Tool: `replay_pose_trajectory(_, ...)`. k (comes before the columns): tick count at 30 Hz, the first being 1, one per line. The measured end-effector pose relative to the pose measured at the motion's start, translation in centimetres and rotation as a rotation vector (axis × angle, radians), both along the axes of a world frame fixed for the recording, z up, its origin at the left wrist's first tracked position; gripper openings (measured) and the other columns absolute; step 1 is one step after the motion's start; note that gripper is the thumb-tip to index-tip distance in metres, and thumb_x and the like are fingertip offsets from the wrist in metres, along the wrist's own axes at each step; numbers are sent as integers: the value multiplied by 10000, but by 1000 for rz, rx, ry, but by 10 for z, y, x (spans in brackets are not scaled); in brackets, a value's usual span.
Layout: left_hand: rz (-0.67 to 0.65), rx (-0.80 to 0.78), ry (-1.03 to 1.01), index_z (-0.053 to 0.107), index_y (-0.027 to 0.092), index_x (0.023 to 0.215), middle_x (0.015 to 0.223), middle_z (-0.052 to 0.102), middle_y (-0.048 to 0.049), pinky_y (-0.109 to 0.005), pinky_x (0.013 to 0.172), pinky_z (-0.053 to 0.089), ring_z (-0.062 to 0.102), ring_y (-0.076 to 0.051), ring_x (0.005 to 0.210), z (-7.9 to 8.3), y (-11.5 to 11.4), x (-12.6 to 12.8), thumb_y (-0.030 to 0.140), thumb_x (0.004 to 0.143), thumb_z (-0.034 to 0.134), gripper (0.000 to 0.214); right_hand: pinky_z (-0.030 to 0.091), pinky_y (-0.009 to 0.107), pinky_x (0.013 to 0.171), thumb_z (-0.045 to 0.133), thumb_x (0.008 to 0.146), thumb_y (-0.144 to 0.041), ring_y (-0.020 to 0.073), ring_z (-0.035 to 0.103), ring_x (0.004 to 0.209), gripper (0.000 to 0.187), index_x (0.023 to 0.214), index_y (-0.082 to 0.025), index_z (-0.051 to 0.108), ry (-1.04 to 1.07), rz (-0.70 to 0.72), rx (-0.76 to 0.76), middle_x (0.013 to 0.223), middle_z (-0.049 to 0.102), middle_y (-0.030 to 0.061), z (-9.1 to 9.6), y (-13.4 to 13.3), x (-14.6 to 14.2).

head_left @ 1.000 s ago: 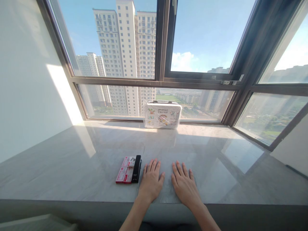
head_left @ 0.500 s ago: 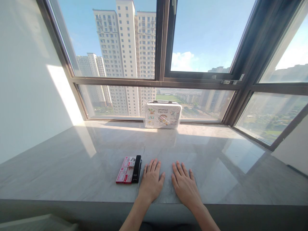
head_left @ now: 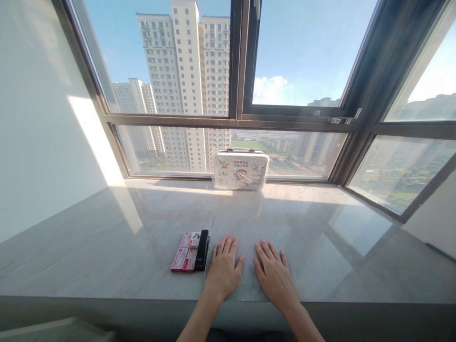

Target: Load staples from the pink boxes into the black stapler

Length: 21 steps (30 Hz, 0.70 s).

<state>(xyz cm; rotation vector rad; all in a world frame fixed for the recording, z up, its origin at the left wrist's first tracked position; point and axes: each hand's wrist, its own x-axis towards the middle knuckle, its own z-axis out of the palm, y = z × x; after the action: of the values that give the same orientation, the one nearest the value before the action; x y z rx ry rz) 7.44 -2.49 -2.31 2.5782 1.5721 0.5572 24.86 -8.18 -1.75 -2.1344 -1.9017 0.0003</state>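
Palm down on the grey marble sill (head_left: 107, 266), my left hand (head_left: 224, 266) lies flat with its fingers stretched out and holds nothing. Just to its left is a black stapler (head_left: 202, 251), apart from the fingers. Several small red-and-white boxes (head_left: 183, 259), which look like staple boxes, lie side by side against the stapler's left side. My right hand (head_left: 274, 268) also rests flat on the sill, fingers spread, nothing in it. Bare marble separates the two hands.
A white case (head_left: 241, 172) with cartoon prints and a dark handle, wrapped in clear plastic, stands upright at the back against the window. Dark window frames (head_left: 235, 122) edge the sill behind and at the right. A white wall (head_left: 42, 142) borders the left.
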Motion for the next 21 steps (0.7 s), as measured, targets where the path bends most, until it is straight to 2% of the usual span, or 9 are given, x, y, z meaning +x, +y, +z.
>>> replay_pose_trajectory(21,-5,8,-17,383,263,1523,1631,298,-26,-489,1240,171,196,-236,1519,0,0,0,449,1018,301,545,127,467,1222,298,1006,-417,236,200,1520,550,1533,-294,393,7,-13,18,1630,293,-5,0,0,0)
